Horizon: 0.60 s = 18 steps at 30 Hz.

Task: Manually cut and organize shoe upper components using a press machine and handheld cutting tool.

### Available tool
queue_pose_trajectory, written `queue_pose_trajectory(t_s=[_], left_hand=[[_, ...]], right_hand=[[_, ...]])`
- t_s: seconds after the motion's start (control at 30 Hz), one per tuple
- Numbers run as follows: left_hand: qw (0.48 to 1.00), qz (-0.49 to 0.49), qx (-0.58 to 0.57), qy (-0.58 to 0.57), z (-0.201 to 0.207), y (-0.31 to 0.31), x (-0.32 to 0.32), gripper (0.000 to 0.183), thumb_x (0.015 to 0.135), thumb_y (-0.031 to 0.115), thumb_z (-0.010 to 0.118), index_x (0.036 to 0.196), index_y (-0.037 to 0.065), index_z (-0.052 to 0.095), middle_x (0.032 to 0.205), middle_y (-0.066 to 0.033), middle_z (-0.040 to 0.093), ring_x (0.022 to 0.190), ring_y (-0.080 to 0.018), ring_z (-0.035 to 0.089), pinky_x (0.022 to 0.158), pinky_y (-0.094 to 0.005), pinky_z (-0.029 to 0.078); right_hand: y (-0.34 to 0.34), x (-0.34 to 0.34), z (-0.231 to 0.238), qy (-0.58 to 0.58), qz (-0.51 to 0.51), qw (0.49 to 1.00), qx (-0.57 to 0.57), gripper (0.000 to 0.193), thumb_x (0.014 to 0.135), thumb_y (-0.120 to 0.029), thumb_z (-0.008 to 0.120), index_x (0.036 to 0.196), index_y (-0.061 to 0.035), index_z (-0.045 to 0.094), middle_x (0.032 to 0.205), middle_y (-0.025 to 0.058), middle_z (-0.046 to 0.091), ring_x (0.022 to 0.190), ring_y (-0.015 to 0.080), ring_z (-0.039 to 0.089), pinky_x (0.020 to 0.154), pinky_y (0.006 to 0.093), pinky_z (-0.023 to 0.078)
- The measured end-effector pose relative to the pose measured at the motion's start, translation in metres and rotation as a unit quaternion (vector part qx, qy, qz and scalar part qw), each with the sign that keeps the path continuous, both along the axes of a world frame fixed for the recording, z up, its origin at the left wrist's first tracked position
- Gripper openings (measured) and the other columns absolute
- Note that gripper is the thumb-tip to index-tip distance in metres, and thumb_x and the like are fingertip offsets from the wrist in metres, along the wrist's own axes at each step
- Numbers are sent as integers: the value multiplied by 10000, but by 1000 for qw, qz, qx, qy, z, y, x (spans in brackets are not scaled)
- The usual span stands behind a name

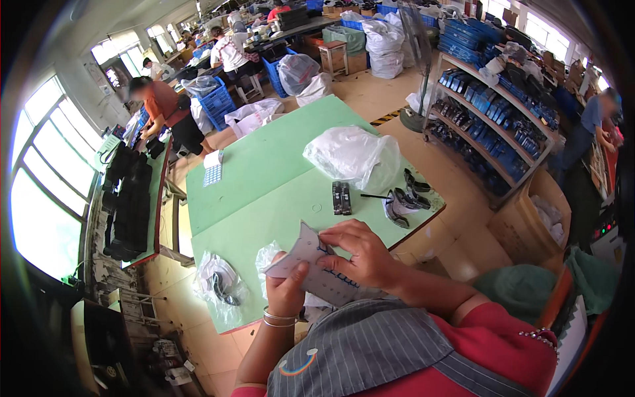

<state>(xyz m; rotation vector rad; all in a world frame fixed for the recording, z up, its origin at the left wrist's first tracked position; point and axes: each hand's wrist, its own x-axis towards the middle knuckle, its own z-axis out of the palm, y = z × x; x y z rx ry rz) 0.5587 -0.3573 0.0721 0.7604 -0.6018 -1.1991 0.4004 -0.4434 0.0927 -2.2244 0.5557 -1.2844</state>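
Observation:
A white sheet (311, 255) with rows of small dark blue marks or pieces is held up over the near edge of the green table (264, 175). My left hand (288, 286) grips its lower left side, the thumb pressed on its face. On the sheet's right side my right hand (360, 255) is closed, fingers bent over the edge and thumb against the face. Whether a small piece is also between the right fingertips is hidden. Behind my left hand lies a crumpled clear plastic bag (266, 257).
On the table are a large translucent bag (354, 155), a pair of black parts (341, 198), curved black pieces (405, 198), a calculator-like pad (212, 175) and a bagged dark item (222, 284). A loaded rack (493, 126) and cardboard box (532, 215) stand right. Several people work around.

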Motion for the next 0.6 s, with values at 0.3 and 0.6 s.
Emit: queue_pose_trajectory(t_s=[0.3, 0.6], left_hand=[[989, 31, 21, -145, -8, 5, 6, 161, 817, 105, 666, 821, 53, 513, 756, 25, 537, 692, -56, 464, 624, -206, 377], [978, 33, 46, -200, -14, 13, -3, 157, 798, 95, 688, 805, 43, 540, 747, 20, 547, 684, -59, 477, 608, -212, 393]], right_hand=[[-16, 5, -15, 46, 135, 984, 111, 211, 775, -110, 685, 943, 4, 627, 897, 135, 630, 857, 273, 596, 746, 341, 477], [-22, -6, -30, 46, 231, 962, 141, 184, 798, -66, 656, 968, -9, 615, 893, 114, 627, 868, 251, 598, 755, 337, 474]])
